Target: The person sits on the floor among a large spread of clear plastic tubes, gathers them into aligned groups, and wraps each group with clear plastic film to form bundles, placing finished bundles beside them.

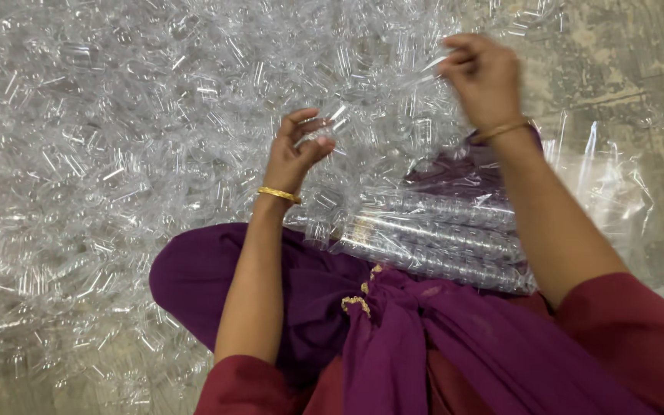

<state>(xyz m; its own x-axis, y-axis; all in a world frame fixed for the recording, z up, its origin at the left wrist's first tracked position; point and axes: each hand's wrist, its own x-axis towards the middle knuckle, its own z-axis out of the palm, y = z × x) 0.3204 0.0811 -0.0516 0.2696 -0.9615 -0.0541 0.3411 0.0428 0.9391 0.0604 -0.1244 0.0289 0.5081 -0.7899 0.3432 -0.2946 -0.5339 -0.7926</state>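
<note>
Entry: I am seeing the left hand [295, 154] pinching a small clear bottle [330, 123], the right hand [484, 77] gripping the plastic bag [439, 230]; its stacked rows risk spilling.

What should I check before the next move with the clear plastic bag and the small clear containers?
1. Right hand pinching the clear plastic bag edge: ok.
2. Left hand gripping a small clear container: cannot tell.
3. Rows of containers lying stacked inside the bag on the lap: ok.
4. Bag mouth held open: cannot tell.
5. Loose containers on the floor near the left hand: ok.
</note>
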